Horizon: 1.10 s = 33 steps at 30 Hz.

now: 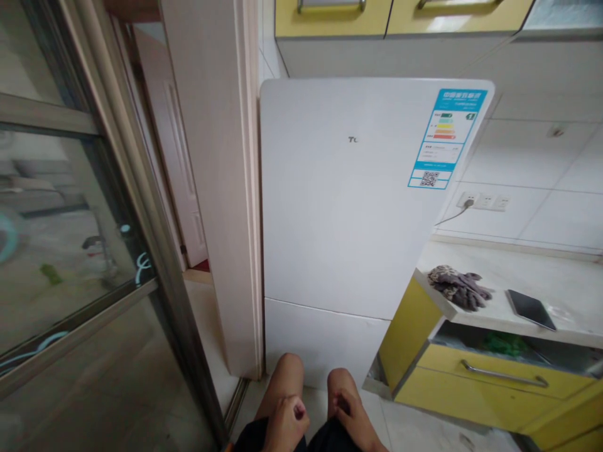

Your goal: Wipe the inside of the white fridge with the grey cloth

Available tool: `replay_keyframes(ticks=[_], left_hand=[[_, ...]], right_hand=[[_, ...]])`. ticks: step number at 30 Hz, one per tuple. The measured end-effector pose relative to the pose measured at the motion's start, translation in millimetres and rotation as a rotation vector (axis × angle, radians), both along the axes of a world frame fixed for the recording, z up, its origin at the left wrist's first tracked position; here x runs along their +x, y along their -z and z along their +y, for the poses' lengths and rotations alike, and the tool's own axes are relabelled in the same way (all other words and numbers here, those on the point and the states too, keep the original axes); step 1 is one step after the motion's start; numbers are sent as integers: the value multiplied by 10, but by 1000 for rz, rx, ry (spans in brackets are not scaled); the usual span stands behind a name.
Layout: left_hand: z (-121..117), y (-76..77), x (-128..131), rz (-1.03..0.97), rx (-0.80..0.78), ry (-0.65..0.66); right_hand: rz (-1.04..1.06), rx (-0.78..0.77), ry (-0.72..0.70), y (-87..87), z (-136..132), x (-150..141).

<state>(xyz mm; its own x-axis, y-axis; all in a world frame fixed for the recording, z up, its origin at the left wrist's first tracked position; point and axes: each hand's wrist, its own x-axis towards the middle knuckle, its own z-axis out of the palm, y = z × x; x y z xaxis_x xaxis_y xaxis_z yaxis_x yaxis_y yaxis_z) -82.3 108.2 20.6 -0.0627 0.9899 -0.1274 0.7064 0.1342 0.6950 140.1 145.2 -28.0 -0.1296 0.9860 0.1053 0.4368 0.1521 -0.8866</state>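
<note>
My left hand point(285, 422) rests on my left thigh, its fingers curled into a loose fist with nothing visible inside. On the other thigh lies my right hand point(352, 415), also loosely closed, and I see nothing in it. Both knees are bare below dark shorts point(325, 437). Just in front of them stands a white two-door refrigerator point(330, 232) with both doors closed. A blue-and-white energy label point(447, 139) is stuck on its upper right. Neither hand touches the refrigerator.
To the right, a pale counter point(499, 267) with yellow drawers point(490, 370) carries a patterned cloth point(459, 287) and a dark phone-like slab point(531, 309). A plug sits in the wall socket point(467, 201). Yellow cabinets point(332, 17) hang above. A glass sliding door point(70, 251) stands at left.
</note>
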Motion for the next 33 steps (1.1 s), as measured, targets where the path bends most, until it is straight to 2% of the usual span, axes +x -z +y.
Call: replay_keyframes(ticks=[6, 11, 16, 21, 27, 33], left_hand=[[50, 99, -61, -10, 3, -69], [55, 184, -112, -21, 25, -60], [-15, 175, -136, 8, 63, 3], [-80, 195, -164, 24, 107, 11], [-127, 240, -237, -70, 173, -8], [-166, 138, -147, 41, 45, 22]], right_hand=[[-47, 5, 24, 292, -84, -57], [-49, 8, 68, 359, -75, -9], [-7, 38, 122, 432, -46, 58], [3, 53, 117, 410, -31, 85], [1, 43, 148, 342, -44, 77], [27, 27, 176, 302, -83, 68]])
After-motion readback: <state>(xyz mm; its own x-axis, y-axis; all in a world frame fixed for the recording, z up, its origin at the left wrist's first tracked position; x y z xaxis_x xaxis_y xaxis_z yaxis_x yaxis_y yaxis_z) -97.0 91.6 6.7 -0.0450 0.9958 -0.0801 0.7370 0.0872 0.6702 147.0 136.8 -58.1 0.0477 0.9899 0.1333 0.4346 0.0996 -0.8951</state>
